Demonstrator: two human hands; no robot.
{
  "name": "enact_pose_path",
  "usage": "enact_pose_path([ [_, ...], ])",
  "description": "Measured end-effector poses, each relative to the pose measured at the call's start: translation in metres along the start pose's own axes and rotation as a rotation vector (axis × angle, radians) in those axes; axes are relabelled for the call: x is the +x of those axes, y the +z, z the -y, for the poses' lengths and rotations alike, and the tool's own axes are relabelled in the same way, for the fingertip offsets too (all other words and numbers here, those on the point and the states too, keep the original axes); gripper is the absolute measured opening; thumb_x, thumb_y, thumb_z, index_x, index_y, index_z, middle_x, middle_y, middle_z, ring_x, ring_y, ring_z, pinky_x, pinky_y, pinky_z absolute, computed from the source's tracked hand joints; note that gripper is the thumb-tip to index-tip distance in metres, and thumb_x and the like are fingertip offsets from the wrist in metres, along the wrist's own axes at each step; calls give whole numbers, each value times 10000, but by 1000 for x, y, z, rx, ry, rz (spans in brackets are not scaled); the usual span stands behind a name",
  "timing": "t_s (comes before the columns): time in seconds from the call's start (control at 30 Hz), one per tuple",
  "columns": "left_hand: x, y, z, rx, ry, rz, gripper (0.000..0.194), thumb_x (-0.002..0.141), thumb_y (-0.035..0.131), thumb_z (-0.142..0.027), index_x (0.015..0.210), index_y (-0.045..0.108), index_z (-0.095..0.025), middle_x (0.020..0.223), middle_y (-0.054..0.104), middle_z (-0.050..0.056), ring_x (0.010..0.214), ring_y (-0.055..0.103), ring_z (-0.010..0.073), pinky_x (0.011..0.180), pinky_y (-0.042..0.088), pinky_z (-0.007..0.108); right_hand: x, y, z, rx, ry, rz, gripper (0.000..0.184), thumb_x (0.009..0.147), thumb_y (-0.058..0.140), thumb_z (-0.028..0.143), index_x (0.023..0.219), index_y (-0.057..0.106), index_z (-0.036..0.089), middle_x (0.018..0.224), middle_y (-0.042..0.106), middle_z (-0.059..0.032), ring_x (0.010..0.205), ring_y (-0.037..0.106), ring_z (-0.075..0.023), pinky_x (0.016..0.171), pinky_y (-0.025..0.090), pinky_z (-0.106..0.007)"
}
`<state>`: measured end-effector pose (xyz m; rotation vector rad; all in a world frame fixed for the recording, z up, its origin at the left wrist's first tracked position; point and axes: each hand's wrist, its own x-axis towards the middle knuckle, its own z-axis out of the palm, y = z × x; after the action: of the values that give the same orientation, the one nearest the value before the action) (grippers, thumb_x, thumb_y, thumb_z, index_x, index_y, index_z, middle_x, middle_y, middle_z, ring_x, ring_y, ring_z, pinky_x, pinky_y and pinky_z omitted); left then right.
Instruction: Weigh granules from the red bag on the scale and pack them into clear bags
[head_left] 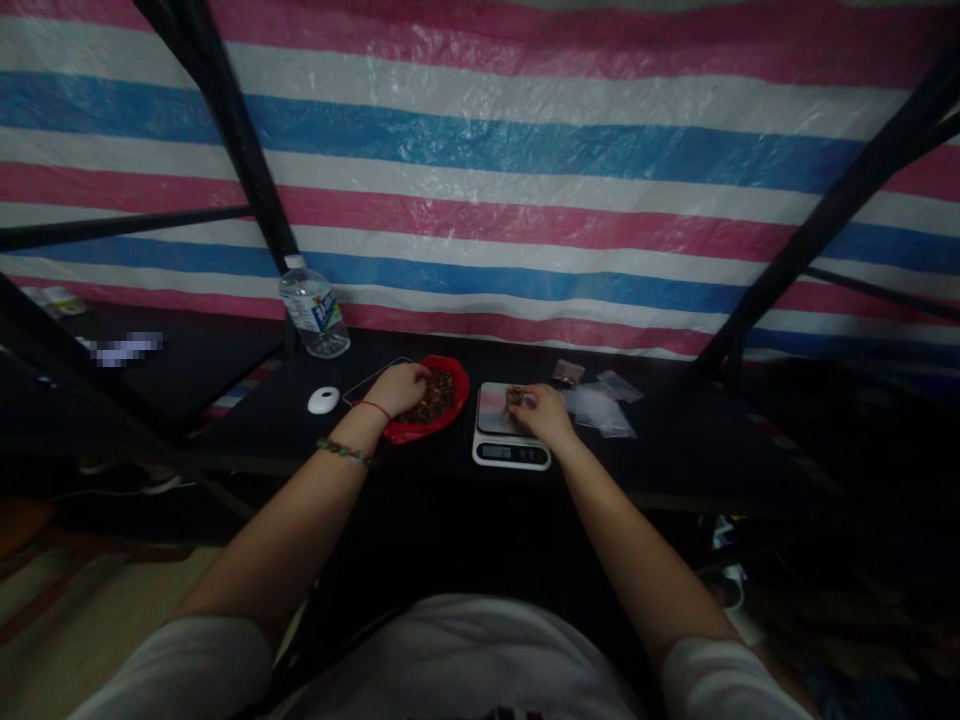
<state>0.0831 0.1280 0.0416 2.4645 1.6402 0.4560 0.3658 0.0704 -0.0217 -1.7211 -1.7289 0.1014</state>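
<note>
My left hand (405,388) reaches over the edge of a red plastic bag (463,385) full of loose brown dried bits (439,398). Its fingers are drawn together at the bits, and what lies between them is hidden. Above the metal plate of a white digital kitchen scale (512,456), my right hand (546,412) pinches a small clear plastic bag (516,398) with brown bits in it. Whether that bag rests on the plate, I cannot tell. The figures on the scale's display are too dim to read.
Flat clear bags (600,408) lie right of the scale, with a small filled bag (568,373) behind them. A white rounded device (323,400) and a large clear bottle (315,310) stand left. Dark metal posts (259,170) frame the black table (675,440) before a striped sheet.
</note>
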Motion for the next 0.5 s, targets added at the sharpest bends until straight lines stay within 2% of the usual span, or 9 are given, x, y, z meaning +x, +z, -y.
enact_pose_path([
  [0.07,-4,-3,9,29,-11,43,353,749,492,-149,1011,727,-177,1030,720,91,937,667,255,891,492,326,0,4,-5,-17,7,-12,338,665,718,350,953,690,176,1031,665,-102,1024,581,-271,941,402,-432],
  [0.13,-11,-3,7,-11,61,33,339,766,491,-179,1009,728,-190,1042,718,80,948,663,249,888,490,323,-1,6,-8,-3,12,-21,345,657,714,349,962,683,191,1046,658,-90,1042,568,-271,954,390,-440],
  [0.23,-20,3,-11,-88,249,-3,313,801,492,-229,1002,731,-220,1053,715,55,979,652,231,907,475,308,-3,5,-10,42,-1,-28,446,650,715,353,1060,652,190,1109,637,-96,1083,548,-270,975,376,-441],
  [0.33,-22,16,-31,-127,374,65,270,802,516,-233,944,745,-248,995,729,35,932,662,213,916,465,297,-5,-1,-11,71,-9,-43,538,656,708,371,1148,611,177,1170,608,-112,1133,521,-279,1002,360,-443],
  [0.4,-18,26,-40,-105,403,125,258,792,525,-214,909,752,-253,960,735,37,914,665,207,913,465,296,-6,-7,-12,87,-13,-72,520,680,681,370,1158,602,179,1175,605,-110,1146,512,-279,1011,355,-444],
  [0.5,-9,41,-47,1,371,167,255,762,541,-175,885,754,-243,938,735,60,914,666,209,896,472,300,-9,-17,-15,134,-48,-142,420,729,625,339,1118,615,181,1144,622,-102,1122,525,-263,1012,362,-432],
])
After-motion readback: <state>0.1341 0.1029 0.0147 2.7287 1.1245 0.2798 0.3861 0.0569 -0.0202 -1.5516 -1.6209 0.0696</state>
